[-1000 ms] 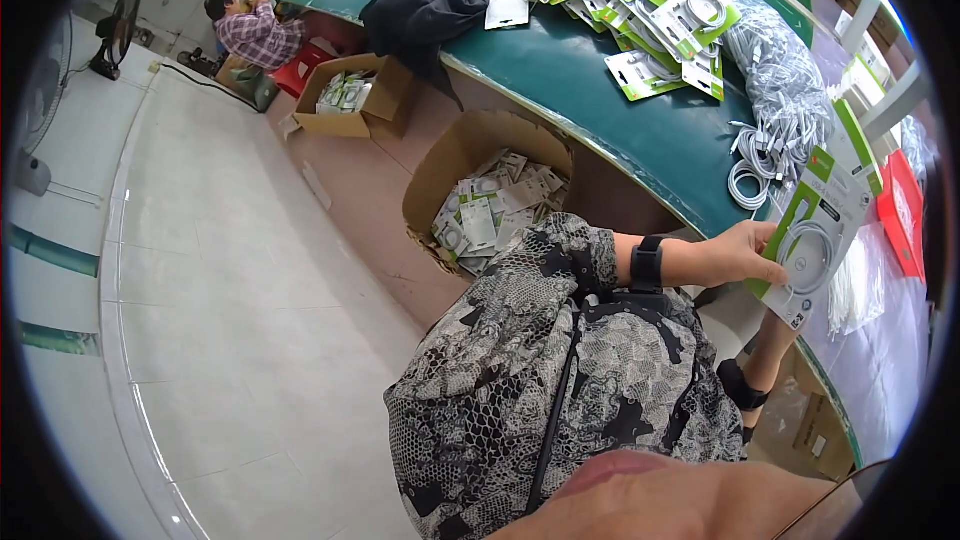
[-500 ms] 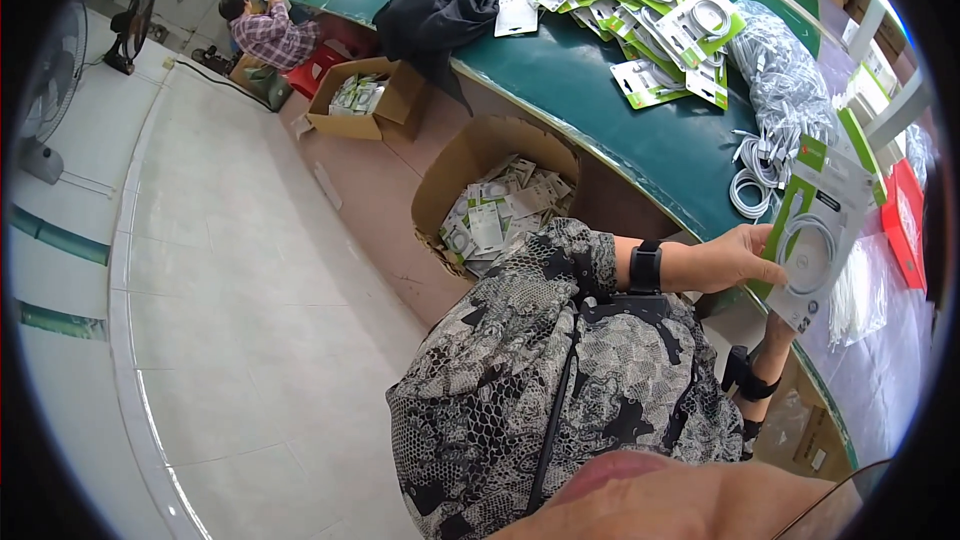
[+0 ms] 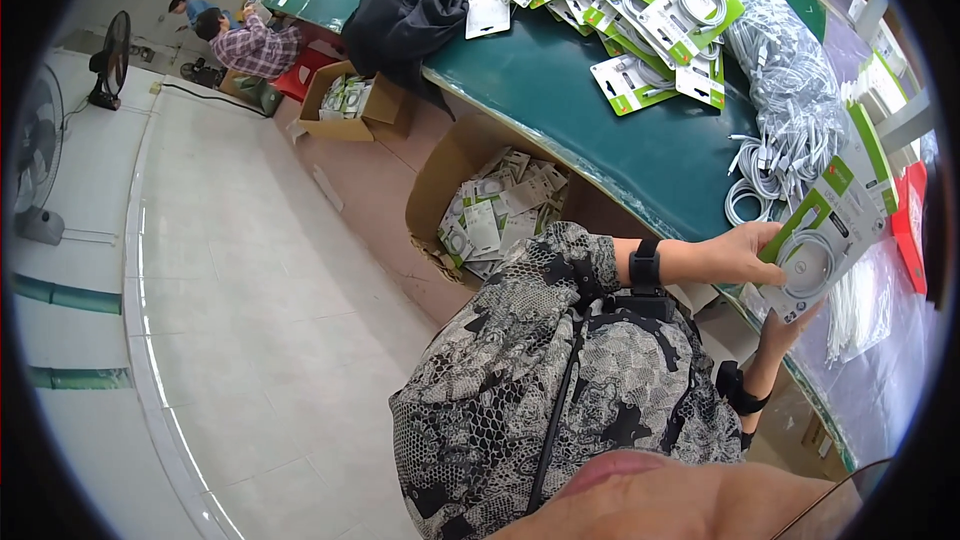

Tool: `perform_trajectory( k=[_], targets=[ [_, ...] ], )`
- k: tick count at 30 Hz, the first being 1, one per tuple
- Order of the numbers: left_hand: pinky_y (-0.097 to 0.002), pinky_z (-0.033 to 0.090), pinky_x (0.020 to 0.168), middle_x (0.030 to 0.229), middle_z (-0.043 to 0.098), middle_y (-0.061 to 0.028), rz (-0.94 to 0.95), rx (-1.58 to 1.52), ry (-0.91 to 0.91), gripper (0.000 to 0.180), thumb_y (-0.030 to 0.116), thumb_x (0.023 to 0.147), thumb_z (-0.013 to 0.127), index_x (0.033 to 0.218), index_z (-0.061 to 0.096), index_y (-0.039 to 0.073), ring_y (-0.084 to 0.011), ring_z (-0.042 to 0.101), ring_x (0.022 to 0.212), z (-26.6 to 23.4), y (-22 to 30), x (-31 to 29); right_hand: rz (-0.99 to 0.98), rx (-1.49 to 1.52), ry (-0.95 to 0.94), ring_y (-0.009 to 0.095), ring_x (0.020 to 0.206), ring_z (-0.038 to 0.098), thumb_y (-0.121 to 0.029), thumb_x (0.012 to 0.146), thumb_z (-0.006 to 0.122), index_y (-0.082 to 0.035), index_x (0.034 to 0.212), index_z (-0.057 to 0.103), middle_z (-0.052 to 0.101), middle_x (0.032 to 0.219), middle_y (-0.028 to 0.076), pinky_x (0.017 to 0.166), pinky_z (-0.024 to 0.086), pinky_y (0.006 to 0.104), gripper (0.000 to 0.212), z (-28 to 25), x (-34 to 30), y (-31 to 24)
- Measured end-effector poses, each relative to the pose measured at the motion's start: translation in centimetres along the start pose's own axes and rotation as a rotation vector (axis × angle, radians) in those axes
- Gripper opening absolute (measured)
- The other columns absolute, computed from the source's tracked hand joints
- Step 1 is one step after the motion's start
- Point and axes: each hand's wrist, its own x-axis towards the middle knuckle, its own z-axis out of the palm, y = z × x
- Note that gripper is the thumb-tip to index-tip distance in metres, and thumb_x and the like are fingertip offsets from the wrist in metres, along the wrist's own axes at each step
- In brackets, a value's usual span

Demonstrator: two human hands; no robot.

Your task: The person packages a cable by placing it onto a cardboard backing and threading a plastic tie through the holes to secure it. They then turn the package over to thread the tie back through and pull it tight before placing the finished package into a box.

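My left hand pinches the edge of a packaged charging cable, a green and white card with a coiled white cable behind clear plastic. My right hand is at the pack's lower end, its fingers partly hidden behind it. The pack is tilted over the bench edge. Close beyond it, coiled white cables spill from a clear plastic bag. A heap of similar cable packs lies farther along the green bench.
Below the bench edge, a cardboard box holds many cable packs, and another box stands beyond it. Black cloth drapes over the bench. A red tray and thin white strips lie right. Two people sit at the far end.
The cable pack has tilted further to the right in my hands. My right hand has come up closer against its lower end. The view has shifted slightly.
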Motion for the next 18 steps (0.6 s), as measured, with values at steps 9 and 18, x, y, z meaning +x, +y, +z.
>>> perform_trajectory(
  k=[9,18],
  targets=[
    [-0.0339,0.034,0.105,0.133,0.045,-0.0118,0.073,-0.067,0.086,0.088,0.016,0.076,0.076,0.142,0.022,-0.001,-0.0189,0.043,0.122,-2.6,-1.1,2.2,0.317,0.294,-0.196,0.022,0.102,0.058,0.000,0.079,0.066,0.001,0.126,0.048,0.058,0.115,0.013,0.088,0.044,0.0334,0.050,1.0,1.0,2.0],
    [-0.0329,0.035,0.105,0.129,0.047,-0.0103,0.025,-0.077,0.141,0.086,0.017,0.072,0.080,0.139,0.030,0.000,-0.0179,0.044,0.121,-4.3,0.6,2.2,0.085,-0.009,-0.287,0.028,0.078,0.062,-0.002,0.076,0.067,-0.001,0.097,0.063,0.064,0.088,0.013,0.070,0.046,0.0357,0.021,2.0,3.7,1.3]
  ],
)
